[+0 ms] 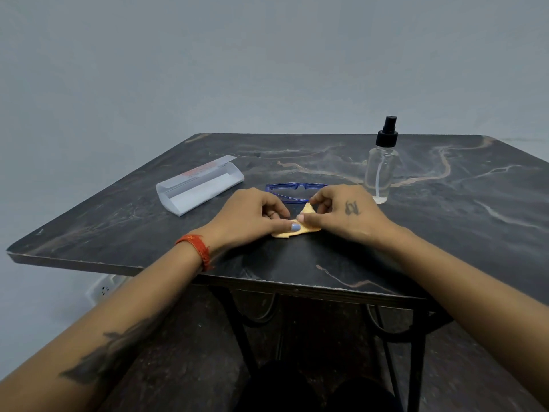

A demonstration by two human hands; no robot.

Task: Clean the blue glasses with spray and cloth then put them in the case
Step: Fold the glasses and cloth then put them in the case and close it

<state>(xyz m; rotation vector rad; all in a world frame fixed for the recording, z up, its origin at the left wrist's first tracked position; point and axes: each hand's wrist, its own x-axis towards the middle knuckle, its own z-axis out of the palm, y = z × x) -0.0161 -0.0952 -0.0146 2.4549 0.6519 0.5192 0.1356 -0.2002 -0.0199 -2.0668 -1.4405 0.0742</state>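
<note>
The blue glasses (292, 188) lie on the dark marble-patterned table (430, 221), just beyond my hands. A small yellow cloth (306, 226) lies on the table near the front edge. My left hand (249, 217) presses and pinches the cloth with thumb and fingers. My right hand (341, 212) pinches the cloth's raised corner. The white glasses case (199, 185) lies open to the left. A clear spray bottle (381, 165) with a black pump stands upright to the right of the glasses.
The table's front edge (267, 282) runs close below my wrists, with black metal legs under it. A white wall socket (104, 288) shows below the table's left side. A plain grey wall stands behind.
</note>
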